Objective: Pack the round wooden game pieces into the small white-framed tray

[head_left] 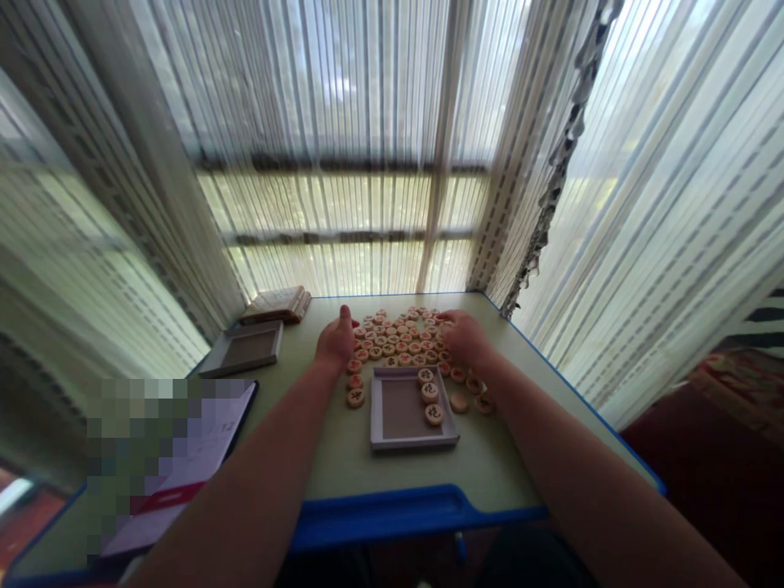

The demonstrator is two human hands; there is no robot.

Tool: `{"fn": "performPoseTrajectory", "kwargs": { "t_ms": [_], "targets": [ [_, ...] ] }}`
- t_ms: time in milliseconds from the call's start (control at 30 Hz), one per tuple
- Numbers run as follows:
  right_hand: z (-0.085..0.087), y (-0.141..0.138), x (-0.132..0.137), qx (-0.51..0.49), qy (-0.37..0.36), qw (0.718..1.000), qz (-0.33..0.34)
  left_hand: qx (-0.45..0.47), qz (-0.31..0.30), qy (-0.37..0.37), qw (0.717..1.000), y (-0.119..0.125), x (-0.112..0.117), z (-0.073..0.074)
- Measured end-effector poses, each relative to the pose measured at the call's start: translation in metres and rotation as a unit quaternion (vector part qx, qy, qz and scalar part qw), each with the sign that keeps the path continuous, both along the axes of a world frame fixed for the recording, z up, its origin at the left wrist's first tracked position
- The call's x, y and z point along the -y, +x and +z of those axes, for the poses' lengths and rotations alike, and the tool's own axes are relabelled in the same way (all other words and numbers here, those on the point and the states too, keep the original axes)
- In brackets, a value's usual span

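The worktop [343, 467] is under my left hand [336, 340] and right hand [466, 337]. A box [398, 412] sits nearer me than both. My left is spread, thumb up; I can't tell my right's grip. Round pieces [403, 347] lie between them. Maybe I'm gathering; that needs gentle inward pushes.

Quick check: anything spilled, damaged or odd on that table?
No spill or damage stands out. One slight oddity: a blank-faced disc right of the near tray shows no character, unlike the three discs inside; it may be face down.
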State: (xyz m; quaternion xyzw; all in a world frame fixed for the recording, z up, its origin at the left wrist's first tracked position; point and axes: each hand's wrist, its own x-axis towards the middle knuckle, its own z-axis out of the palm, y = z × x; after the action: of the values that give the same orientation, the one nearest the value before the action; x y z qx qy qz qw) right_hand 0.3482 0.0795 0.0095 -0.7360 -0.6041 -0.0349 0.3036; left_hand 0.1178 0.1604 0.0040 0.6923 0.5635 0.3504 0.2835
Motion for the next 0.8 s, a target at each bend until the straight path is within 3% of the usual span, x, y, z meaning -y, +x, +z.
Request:
{"fn": "performPoseTrajectory", "kwargs": {
  "t_ms": [133, 367, 500, 633, 800],
  "targets": [
    [0.001, 0.007, 0.0, -0.036, -0.021, 0.998, -0.038, -0.039, 0.002, 0.002, 0.999, 0.001, 0.0, 0.004],
    [0.005, 0.012, 0.003, -0.122, -0.007, 0.991, -0.059, -0.197, -0.073, 0.079, 0.974, 0.007, 0.007, 0.009],
    [0.002, 0.015, 0.004, -0.142, 0.007, 0.987, -0.071, -0.184, -0.062, 0.077, 0.978, 0.007, 0.008, 0.008],
    [0.0, 0.022, 0.004, -0.164, 0.053, 0.975, -0.14, -0.144, -0.031, 0.074, 0.986, 0.003, 0.004, 0.004],
    [-0.004, 0.027, 0.004, -0.109, 0.002, 0.984, -0.143, -0.117, 0.007, 0.076, 0.99, 0.002, -0.003, -0.005]
  ]
}}
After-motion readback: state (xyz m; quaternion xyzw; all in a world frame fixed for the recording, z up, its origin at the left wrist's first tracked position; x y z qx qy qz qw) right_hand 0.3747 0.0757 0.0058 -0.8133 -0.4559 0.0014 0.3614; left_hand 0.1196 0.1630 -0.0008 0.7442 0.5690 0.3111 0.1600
